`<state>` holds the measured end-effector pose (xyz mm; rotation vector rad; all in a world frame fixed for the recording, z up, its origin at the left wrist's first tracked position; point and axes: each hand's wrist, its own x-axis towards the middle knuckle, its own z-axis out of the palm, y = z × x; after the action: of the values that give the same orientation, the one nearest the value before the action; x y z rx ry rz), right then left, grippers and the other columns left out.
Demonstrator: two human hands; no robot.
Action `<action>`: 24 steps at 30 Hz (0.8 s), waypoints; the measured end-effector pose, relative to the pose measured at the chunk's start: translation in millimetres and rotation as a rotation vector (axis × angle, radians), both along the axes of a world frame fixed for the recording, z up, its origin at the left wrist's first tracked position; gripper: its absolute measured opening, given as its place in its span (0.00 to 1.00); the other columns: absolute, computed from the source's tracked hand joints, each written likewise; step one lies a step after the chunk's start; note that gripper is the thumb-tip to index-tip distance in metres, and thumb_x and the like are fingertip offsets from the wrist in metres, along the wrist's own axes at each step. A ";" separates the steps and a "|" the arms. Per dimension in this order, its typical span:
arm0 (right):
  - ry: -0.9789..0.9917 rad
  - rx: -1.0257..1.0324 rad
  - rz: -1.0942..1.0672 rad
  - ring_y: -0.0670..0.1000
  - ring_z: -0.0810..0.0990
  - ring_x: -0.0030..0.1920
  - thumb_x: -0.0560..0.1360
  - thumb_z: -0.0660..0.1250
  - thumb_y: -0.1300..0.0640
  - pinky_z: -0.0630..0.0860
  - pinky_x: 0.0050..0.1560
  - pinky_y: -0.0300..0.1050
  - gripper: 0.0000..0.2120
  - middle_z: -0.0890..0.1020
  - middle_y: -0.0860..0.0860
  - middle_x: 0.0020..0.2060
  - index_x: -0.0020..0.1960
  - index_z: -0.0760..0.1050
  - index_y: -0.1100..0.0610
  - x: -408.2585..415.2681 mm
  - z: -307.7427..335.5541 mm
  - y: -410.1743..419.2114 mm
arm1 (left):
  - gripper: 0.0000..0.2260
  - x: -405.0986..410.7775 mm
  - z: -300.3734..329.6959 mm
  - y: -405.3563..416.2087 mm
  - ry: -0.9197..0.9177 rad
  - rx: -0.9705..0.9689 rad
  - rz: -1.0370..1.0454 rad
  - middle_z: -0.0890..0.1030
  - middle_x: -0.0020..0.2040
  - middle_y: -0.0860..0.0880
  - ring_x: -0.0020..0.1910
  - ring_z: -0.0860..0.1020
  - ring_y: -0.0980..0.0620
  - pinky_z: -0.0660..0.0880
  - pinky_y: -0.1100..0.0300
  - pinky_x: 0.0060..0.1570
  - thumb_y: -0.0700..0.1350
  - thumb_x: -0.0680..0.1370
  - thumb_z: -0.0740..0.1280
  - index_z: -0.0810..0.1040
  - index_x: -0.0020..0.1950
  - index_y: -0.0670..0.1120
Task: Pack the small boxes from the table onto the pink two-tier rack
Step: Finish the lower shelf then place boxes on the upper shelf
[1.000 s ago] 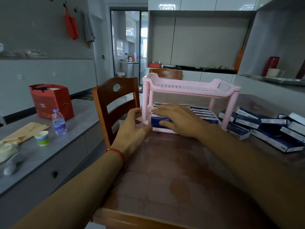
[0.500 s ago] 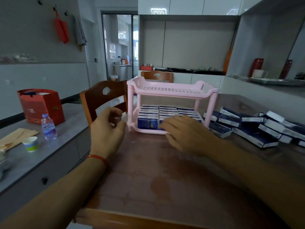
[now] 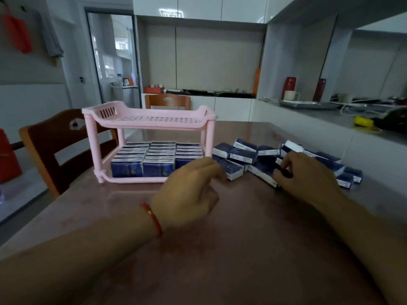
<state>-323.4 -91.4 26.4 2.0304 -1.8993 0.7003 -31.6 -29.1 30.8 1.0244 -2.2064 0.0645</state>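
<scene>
The pink two-tier rack (image 3: 154, 118) stands on the brown table (image 3: 231, 249), left of centre. Its top tier is bare. The bottom tier is packed with rows of small blue boxes (image 3: 154, 155). More small blue boxes lie in a loose pile (image 3: 244, 154) on the table just right of the rack. My left hand (image 3: 189, 194) hovers in front of the rack's right front leg, fingers loosely curled and holding nothing. My right hand (image 3: 306, 175) rests on the pile, thumb and fingers pinched around one dark blue box (image 3: 264, 172) that still lies among the others.
A wooden chair (image 3: 55, 146) stands at the table's left side and another (image 3: 167, 102) behind it. A grey counter (image 3: 330, 119) on the right carries a metal tray, a mug and cables. A red bag (image 3: 6, 157) shows at the left edge.
Both hands left the rack and moved right. The right hand went from the lower tier to the loose pile; the left hand shifted from the rack's left post to its right front corner.
</scene>
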 end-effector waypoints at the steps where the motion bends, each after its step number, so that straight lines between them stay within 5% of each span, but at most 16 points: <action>1: 0.053 0.002 -0.035 0.49 0.78 0.46 0.74 0.66 0.39 0.75 0.39 0.46 0.15 0.79 0.47 0.46 0.51 0.75 0.49 0.6 -0.1 -0.6 | 0.16 -16.7 -2.2 -8.9 -0.010 0.002 -0.014 0.77 0.51 0.55 0.50 0.76 0.54 0.74 0.60 0.53 0.43 0.68 0.63 0.79 0.53 0.51; 6: 0.225 0.138 -0.061 0.50 0.76 0.56 0.74 0.63 0.33 0.76 0.47 0.48 0.23 0.75 0.49 0.55 0.59 0.76 0.48 7.1 -9.3 2.1 | 0.14 -63.9 -17.8 -40.9 0.034 0.029 0.003 0.78 0.51 0.52 0.51 0.76 0.51 0.77 0.50 0.50 0.42 0.68 0.63 0.79 0.52 0.49; 10: 0.006 -0.009 0.017 0.52 0.77 0.53 0.74 0.66 0.36 0.77 0.47 0.51 0.18 0.77 0.50 0.51 0.53 0.80 0.48 1.0 1.9 4.0 | 0.17 -63.2 -29.1 -49.3 0.075 0.057 0.000 0.78 0.53 0.53 0.53 0.76 0.54 0.72 0.63 0.53 0.38 0.68 0.67 0.80 0.55 0.49; 13: -0.133 -0.186 -0.151 0.58 0.75 0.56 0.74 0.68 0.45 0.75 0.53 0.55 0.15 0.78 0.55 0.54 0.56 0.80 0.52 -24.2 13.3 0.9 | 0.17 -60.5 -30.1 -50.2 0.109 0.082 -0.007 0.74 0.51 0.57 0.50 0.74 0.58 0.69 0.66 0.51 0.37 0.69 0.69 0.80 0.56 0.48; 16: -0.083 0.155 -0.360 0.63 0.73 0.63 0.73 0.68 0.40 0.74 0.58 0.57 0.27 0.77 0.59 0.62 0.66 0.74 0.53 -46.3 7.3 -2.0 | 0.17 -61.2 -30.4 -50.4 0.114 0.089 -0.023 0.76 0.52 0.56 0.50 0.73 0.59 0.69 0.66 0.52 0.37 0.70 0.70 0.80 0.57 0.49; 18: -0.097 0.260 -0.314 0.62 0.76 0.61 0.73 0.69 0.41 0.77 0.57 0.55 0.25 0.79 0.59 0.61 0.64 0.76 0.54 -50.4 0.6 -0.6 | 0.17 -61.3 -30.5 -49.6 0.117 0.082 -0.034 0.76 0.52 0.56 0.50 0.73 0.59 0.69 0.66 0.53 0.38 0.70 0.70 0.80 0.57 0.49; 24: -0.457 -0.098 -0.301 0.62 0.82 0.50 0.72 0.68 0.51 0.79 0.50 0.54 0.13 0.84 0.59 0.50 0.55 0.82 0.51 -51.1 15.6 10.9 | 0.17 -59.3 -30.9 -43.0 0.144 0.093 -0.058 0.76 0.52 0.58 0.49 0.72 0.61 0.69 0.68 0.52 0.38 0.71 0.70 0.78 0.58 0.50</action>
<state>-374.4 -80.6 42.0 1.5675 -2.2927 1.2222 -91.0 -72.0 -0.1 0.9835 -2.1221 -0.1352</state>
